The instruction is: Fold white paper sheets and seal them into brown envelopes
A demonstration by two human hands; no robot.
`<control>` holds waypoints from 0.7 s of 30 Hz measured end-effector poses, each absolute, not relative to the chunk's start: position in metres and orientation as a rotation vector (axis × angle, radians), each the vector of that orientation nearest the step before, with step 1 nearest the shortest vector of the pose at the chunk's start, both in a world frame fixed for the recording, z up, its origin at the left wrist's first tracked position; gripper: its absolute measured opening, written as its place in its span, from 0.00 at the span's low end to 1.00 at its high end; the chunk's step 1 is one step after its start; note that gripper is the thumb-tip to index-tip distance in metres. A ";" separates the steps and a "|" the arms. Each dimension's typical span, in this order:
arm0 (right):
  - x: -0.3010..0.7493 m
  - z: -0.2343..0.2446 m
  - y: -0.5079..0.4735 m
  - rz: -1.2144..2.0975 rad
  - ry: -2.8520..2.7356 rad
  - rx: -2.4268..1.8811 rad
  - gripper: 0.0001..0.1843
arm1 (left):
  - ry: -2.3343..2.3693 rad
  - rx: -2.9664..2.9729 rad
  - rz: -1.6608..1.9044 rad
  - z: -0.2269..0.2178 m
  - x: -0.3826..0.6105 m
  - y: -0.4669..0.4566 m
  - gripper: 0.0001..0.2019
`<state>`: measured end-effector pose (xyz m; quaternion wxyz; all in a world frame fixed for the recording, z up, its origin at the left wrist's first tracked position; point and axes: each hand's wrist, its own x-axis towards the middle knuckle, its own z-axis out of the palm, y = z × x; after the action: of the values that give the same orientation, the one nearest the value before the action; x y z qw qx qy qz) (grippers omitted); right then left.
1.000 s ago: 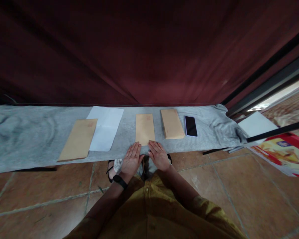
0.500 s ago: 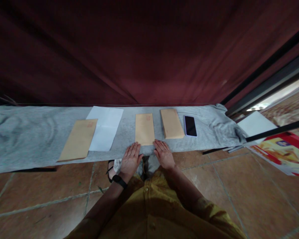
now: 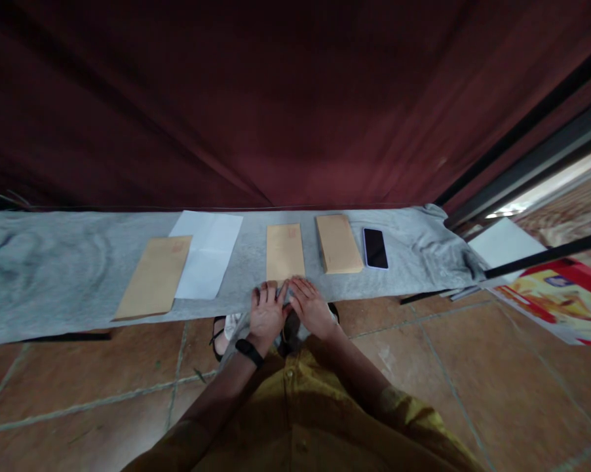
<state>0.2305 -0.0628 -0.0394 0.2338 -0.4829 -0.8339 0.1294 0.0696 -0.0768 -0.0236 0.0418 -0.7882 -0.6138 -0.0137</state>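
Note:
A brown envelope [image 3: 284, 250] lies lengthwise on the grey cloth [image 3: 69, 275], straight in front of me. My left hand [image 3: 266, 313], with a black band at the wrist, rests at the envelope's near end, fingers stretched and close together. My right hand [image 3: 309, 305] lies flat beside it. The fingertips of the two hands meet at the envelope's near edge. Neither hand visibly holds anything.
On the cloth are a second brown envelope [image 3: 155, 276] partly over a white sheet [image 3: 208, 252] at the left, and a brown envelope stack [image 3: 339, 244] and a dark phone [image 3: 375, 248] at the right. A dark red curtain [image 3: 276, 98] hangs behind. A colourful box [image 3: 563, 298] lies on the tiled floor.
My hands, apart half a second ago, have drawn together. The left moved right and the right moved left, so their fingertips now meet at the envelope's near edge.

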 end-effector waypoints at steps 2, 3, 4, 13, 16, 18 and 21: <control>0.222 -0.038 -0.063 0.392 -2.304 -1.306 0.26 | -1.889 -2.414 -0.028 -0.025 0.071 -0.077 0.27; 0.219 -0.038 -0.063 0.403 -2.302 -1.311 0.26 | -1.891 -2.419 -0.031 -0.025 0.071 -0.077 0.27; 0.218 -0.038 -0.063 0.407 -2.300 -1.318 0.26 | -1.894 -2.427 -0.044 -0.026 0.072 -0.077 0.27; 0.234 -0.047 -0.067 0.325 -2.318 -1.367 0.26 | -1.915 -2.471 -0.183 -0.029 0.070 -0.079 0.32; 0.237 -0.049 -0.066 0.306 -2.308 -1.391 0.26 | -1.908 -2.471 -0.155 -0.028 0.067 -0.079 0.31; 0.240 -0.050 -0.066 0.293 -2.291 -1.411 0.26 | -1.898 -2.473 -0.136 -0.028 0.064 -0.080 0.31; 0.245 -0.051 -0.066 0.272 -2.259 -1.446 0.26 | -1.884 -2.480 -0.127 -0.029 0.061 -0.080 0.31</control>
<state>0.2451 -0.0660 -0.0507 0.2209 -0.5230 -0.8173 0.0985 0.0608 -0.0801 -0.0290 0.0122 -0.7956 -0.6043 -0.0407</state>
